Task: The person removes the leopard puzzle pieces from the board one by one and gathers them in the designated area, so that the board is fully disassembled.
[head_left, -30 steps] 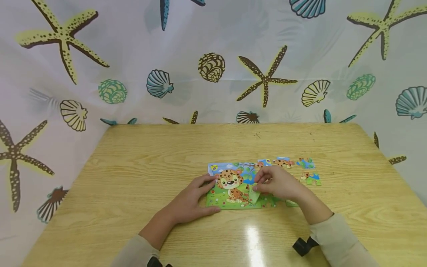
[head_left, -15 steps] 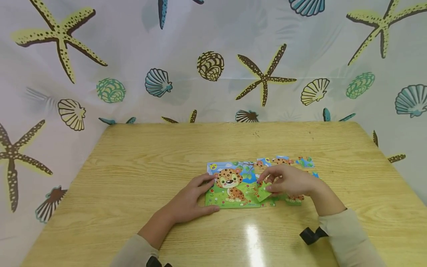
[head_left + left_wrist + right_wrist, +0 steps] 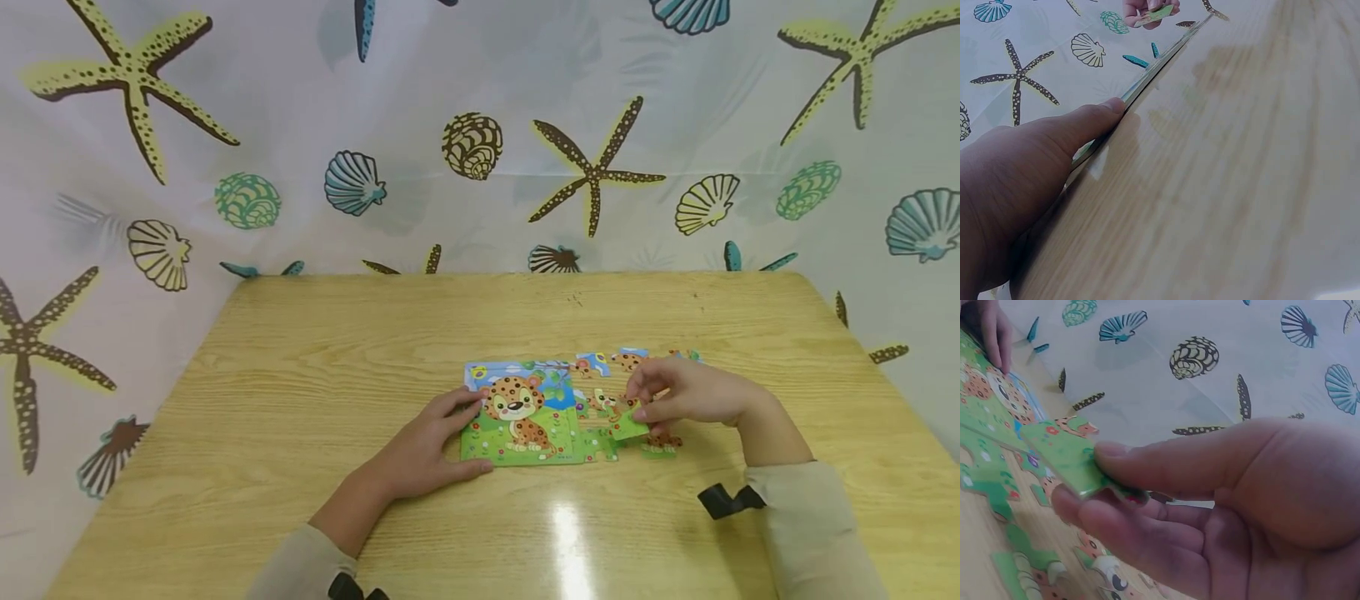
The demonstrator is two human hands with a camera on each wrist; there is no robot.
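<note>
- Your right hand (image 3: pixel 686 393) pinches a green piece (image 3: pixel 628 427) between thumb and fingers; it is lifted off the table (image 3: pixel 315 350) and tilted, just right of the puzzle (image 3: pixel 521 412).
- In the right wrist view the thumb lies on the piece's (image 3: pixel 1066 459) printed face and the fingertips (image 3: pixel 1069 503) sit under it — a firm pinch at one edge.
- Your left hand (image 3: pixel 423 446) lies flat at the puzzle's left edge, fingers straight and resting on the leopard picture, thumb along the near edge; it grips nothing.
- The left wrist view shows the thumb (image 3: pixel 1094 119) against the puzzle's thin edge (image 3: pixel 1147 75), with the table's wood grain (image 3: pixel 1241 187) filling the rest.
- The puzzle sits about mid-table, a little toward the near edge; its left part is joined, showing a spotted leopard on grass.
- Loose pieces (image 3: pixel 626 360) lie beyond your right hand toward the far edge, and more (image 3: pixel 660 442) lie under and just in front of it — partly hidden by the hand.
- A curtain (image 3: pixel 480 142) printed with starfish and shells hangs behind the table's far edge and along both sides.
</note>
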